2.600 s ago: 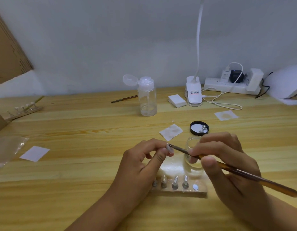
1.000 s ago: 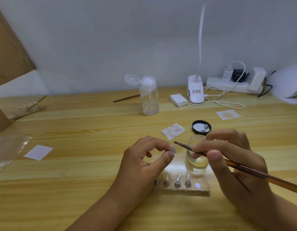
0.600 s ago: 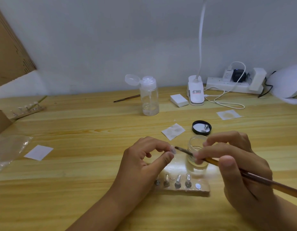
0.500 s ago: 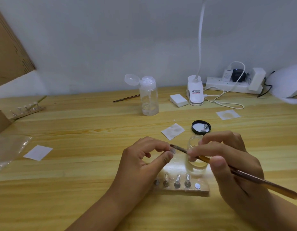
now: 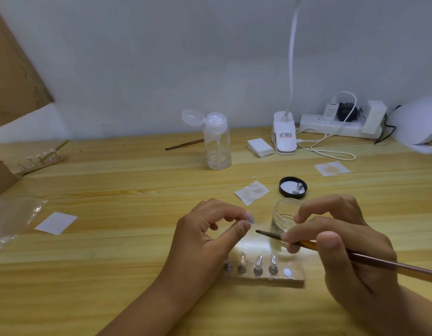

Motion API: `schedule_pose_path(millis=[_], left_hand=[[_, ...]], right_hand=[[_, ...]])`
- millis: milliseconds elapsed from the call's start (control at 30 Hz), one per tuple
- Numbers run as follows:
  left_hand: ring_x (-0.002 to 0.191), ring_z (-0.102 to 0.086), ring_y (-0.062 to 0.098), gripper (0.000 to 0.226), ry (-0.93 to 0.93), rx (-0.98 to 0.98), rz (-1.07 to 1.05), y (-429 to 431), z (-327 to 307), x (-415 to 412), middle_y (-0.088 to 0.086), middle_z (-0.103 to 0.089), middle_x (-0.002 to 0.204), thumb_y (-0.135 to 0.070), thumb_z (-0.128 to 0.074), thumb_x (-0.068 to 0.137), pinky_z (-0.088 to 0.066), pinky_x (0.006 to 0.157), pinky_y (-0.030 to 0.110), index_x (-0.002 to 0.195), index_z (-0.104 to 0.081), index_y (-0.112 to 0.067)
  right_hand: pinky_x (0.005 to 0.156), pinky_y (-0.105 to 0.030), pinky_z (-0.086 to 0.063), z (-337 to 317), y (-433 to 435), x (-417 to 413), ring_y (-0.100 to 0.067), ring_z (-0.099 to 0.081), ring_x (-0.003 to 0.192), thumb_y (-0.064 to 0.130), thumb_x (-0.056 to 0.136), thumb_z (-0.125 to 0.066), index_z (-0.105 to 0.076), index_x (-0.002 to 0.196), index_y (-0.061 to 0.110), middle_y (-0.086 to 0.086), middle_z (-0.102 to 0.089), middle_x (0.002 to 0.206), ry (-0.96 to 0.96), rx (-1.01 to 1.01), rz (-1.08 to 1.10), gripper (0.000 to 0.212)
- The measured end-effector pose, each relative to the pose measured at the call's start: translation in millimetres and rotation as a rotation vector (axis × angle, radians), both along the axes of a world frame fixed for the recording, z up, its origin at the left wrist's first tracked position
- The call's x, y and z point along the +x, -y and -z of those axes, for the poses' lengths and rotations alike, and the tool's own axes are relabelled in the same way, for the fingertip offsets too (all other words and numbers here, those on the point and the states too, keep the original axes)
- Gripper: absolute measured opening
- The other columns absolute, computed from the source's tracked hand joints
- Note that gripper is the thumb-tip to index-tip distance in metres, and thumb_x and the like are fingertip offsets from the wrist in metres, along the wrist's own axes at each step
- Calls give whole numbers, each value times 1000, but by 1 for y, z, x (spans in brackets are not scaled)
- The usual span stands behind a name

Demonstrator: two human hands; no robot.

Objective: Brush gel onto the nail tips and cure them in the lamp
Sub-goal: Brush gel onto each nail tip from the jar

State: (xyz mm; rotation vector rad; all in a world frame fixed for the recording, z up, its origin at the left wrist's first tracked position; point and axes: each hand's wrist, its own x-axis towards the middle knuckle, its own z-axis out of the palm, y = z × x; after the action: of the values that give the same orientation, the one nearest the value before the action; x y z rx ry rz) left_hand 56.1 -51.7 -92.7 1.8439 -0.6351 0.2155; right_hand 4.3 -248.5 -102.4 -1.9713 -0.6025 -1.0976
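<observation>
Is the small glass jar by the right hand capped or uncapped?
Uncapped. The jar stands upright with its mouth bare, and a black lid lies upturned beyond it, not touching it.

Amber-brown handle, dark bristles: brush (image 5: 370, 260) in right hand (image 5: 350, 253). Pale translucent: nail tip (image 5: 250, 218) in left hand (image 5: 205, 241). Clear: jar (image 5: 281, 212) between hands. Black: lid (image 5: 281, 189) beyond right hand. 4 silver pegs (image 5: 258, 266) on tan stand (image 5: 293, 278) nearside of hands. Yellow, streaked grain: table (image 5: 113, 238).

Pump bottle (image 5: 217, 144) w/ lid open mid-desk, clip lamp (image 5: 284, 139) & power strip (image 5: 314, 122) at back wall.
</observation>
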Motion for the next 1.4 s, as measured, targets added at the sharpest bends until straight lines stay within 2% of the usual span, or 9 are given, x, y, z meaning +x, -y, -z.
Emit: schedule_pose_path(millis=[167, 367, 467, 567, 800, 1000, 1167, 1300, 1400], left_hand=[[87, -61, 13, 7, -4, -9, -6, 1, 0, 0, -16, -71, 85, -24, -72, 78, -40, 70, 18, 80, -75, -30], [89, -63, 14, 9, 5, -22, -1, 0, -2, -1, -15, -72, 88, -22, -71, 81, -41, 71, 20, 80, -73, -30], [90, -63, 15, 8, 8, -20, -2, 1, -1, -1, -14, -72, 87, -23, -72, 80, -41, 71, 20, 79, -74, -31], [89, -63, 16, 6, 12, -8, -12, 1, -1, -1, -14, -72, 85, -24, -72, 79, -40, 70, 19, 82, -73, -29], [90, -63, 15, 9, 11, -7, -12, 1, -2, 0, -16, -72, 88, -24, -71, 80, -40, 71, 18, 83, -71, -32], [89, -64, 14, 3, 5, -2, 1, 1, -1, 0, -14, -73, 86, -27, -72, 79, -41, 71, 19, 78, -74, -30], [86, -64, 9, 7, -10, -14, -14, 0, -3, -1, -14, -73, 86, -24, -72, 79, -41, 71, 17, 78, -74, -30], [88, -65, 12, 6, -20, -4, 3, 0, -3, -2, -14, -73, 85, -25, -73, 78, -40, 71, 17, 78, -75, -31], [88, -64, 13, 4, -18, 11, -15, 1, -2, -2, -14, -73, 84, -27, -73, 77, -40, 71, 19, 78, -74, -31]], right_hand=[[87, -33, -38, 1, -3, 1, -12, -59, 100, 40, 108, -33, -68, 98, 25, 18, -68, 88, -60, -29, 10, 40], [81, -36, -40, 0, -1, 0, -16, -61, 91, 40, 109, -32, -69, 90, 24, 15, -66, 69, -53, 76, -12, 45], [79, -41, -43, 0, -2, 0, -16, -60, 97, 42, 108, -33, -69, 97, 23, 16, -68, 81, -73, 81, -13, 43], [85, -36, -43, 1, -3, 0, -15, -59, 103, 43, 107, -34, -71, 101, 22, 17, -69, 91, -107, 27, -11, 44], [85, -31, -38, -1, -2, 0, -10, -61, 96, 41, 109, -29, -69, 87, 24, 17, -66, 68, -76, 56, -12, 49], [85, -39, -41, 0, -2, 0, -12, -59, 103, 43, 108, -30, -71, 100, 21, 17, -70, 89, -98, 5, -1, 46], [86, -31, -38, -1, -2, -1, -9, -60, 96, 40, 109, -28, -68, 89, 22, 14, -66, 70, -39, 31, -11, 49], [83, -41, -42, 1, -1, 0, -11, -60, 102, 41, 108, -30, -69, 101, 22, 17, -69, 88, -73, 22, -5, 44], [85, -36, -41, 2, -2, 0, -10, -61, 102, 42, 109, -29, -70, 99, 21, 18, -68, 87, -84, 1, -19, 47]])
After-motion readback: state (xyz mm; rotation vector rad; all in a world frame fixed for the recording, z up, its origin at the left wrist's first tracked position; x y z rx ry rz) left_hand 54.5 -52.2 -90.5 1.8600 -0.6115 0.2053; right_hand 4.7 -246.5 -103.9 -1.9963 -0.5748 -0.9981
